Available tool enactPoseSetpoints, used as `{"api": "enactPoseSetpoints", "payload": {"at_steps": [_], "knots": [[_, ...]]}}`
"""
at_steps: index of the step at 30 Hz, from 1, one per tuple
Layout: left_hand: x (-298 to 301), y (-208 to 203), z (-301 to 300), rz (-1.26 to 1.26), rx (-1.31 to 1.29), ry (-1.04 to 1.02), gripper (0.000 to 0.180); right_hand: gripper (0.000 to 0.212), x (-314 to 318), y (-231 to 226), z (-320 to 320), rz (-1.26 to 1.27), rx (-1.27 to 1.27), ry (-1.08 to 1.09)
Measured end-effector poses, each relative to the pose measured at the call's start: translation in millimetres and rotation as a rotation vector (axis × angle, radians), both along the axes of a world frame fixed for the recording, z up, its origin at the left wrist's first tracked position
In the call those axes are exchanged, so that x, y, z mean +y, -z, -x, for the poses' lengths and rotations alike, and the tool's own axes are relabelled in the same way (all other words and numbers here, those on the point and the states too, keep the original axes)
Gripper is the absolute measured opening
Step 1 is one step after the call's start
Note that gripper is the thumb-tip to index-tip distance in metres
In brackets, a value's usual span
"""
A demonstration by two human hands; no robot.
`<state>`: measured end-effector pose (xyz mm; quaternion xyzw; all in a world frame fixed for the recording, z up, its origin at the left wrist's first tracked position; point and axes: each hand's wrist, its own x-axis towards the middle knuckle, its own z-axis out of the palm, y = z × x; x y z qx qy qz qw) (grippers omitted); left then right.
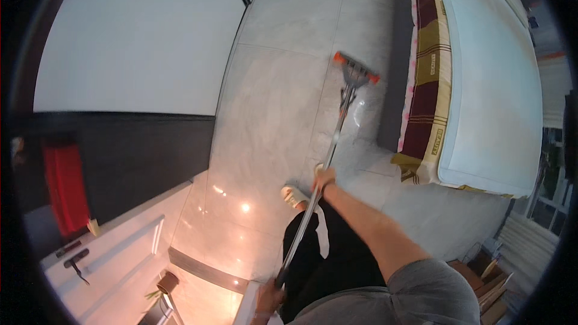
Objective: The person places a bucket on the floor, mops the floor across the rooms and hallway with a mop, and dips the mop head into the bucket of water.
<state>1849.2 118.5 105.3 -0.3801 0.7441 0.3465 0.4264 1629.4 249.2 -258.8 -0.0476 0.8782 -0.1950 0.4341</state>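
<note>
A mop [332,138] with a long metal pole slants from the lower middle up to the floor ahead. Its grey head [356,71] has orange ends and rests on the tiles just left of the bed. My right hand [323,179] is closed round the middle of the pole, with a dark band at the wrist. Lower down, my left hand [269,297] grips the dark upper end of the pole near the bottom edge of the view. The underside of the mop head, against the floor, is hidden.
To the right stands a bed [490,84] with a pale mat and a patterned cover. White sliding doors [138,42] line the left. A white door [114,271] with a dark handle and a threshold [205,269] lie lower left. Wooden items [487,283] stand lower right.
</note>
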Motion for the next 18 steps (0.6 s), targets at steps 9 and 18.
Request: {"api": "enactPoseSetpoints", "payload": {"at_steps": [9, 18], "knots": [[4, -13, 86, -0.299, 0.272, -0.117, 0.040, 0.010, 3, -53, 97, -0.415, 0.401, -0.395], [-125, -192, -160, 0.277, -0.279, -0.082, 0.019, 0.014, -180, -179, -310, -0.066, -0.409, 0.504]]}}
